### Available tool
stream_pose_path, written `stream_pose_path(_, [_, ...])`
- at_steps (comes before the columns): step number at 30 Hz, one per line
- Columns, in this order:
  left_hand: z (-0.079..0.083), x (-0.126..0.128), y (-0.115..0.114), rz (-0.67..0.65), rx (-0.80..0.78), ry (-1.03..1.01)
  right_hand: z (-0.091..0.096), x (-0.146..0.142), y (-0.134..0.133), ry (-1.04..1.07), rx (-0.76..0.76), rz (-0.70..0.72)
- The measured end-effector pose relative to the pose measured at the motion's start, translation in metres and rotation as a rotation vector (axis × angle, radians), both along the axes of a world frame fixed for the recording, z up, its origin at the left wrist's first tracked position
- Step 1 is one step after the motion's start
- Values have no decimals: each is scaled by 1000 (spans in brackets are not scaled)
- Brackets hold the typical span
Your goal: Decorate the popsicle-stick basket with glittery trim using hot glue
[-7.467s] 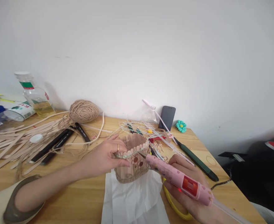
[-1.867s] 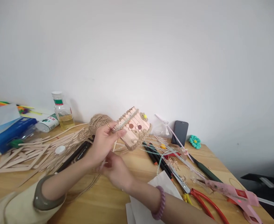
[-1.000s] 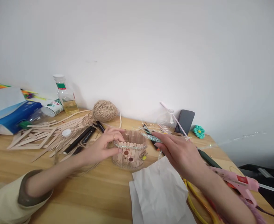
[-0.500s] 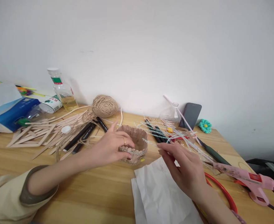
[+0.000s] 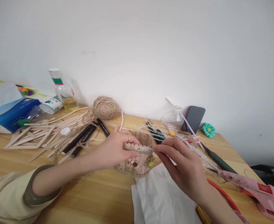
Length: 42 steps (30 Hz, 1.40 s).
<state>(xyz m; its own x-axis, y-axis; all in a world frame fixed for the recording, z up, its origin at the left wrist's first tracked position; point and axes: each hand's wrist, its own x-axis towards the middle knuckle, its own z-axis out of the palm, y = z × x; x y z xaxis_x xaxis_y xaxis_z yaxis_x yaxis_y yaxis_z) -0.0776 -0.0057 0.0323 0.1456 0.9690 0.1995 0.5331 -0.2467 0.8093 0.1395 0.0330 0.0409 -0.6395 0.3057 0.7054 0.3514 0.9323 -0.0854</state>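
A small basket (image 5: 141, 169) of upright wooden craft sticks is in the middle, tilted so its outer front shows. A dark red dot and a yellow bit sit on that front. My left hand (image 5: 115, 146), with a ring, grips its near rim, thumb outside and fingers inside. A silvery tinsel pipe cleaner (image 5: 146, 150) runs along this rim, under the left thumb on one side. At the rim's right end, my right hand (image 5: 183, 163) pinches the pipe cleaner's end between thumb and fingertips. My palm partly hides the basket's left side.
Behind lie a twine ball (image 5: 106, 107), markers (image 5: 81, 138) and loose craft sticks (image 5: 41, 133). On the right are a phone (image 5: 194, 118), tinsel stems (image 5: 151, 130), a crocheted flower (image 5: 208, 130) and a pink glue gun (image 5: 251, 186). White paper (image 5: 160, 196) lies in front.
The basket has tipped, turning its front into view. My right hand has brought the pipe cleaner from beside the basket to its rim. My left hand still grips the rim.
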Motion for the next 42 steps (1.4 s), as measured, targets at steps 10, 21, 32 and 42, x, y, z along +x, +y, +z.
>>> stream_pose_path(10, [2, 1, 0, -3, -18, 42, -4, 2, 2, -60, 30, -22])
stream_pose_path(21, [12, 1, -2, -74, -1, 30, -7, 0, 1, -85, 86, -53])
stream_pose_path(32, [12, 2, -3, -53, -7, 16, -7, 0, 2, -91, 117, -38])
stream_pose_path(42, [13, 0, -2, -52, -65, -25, -5, 4, 3, -36, -26, 12])
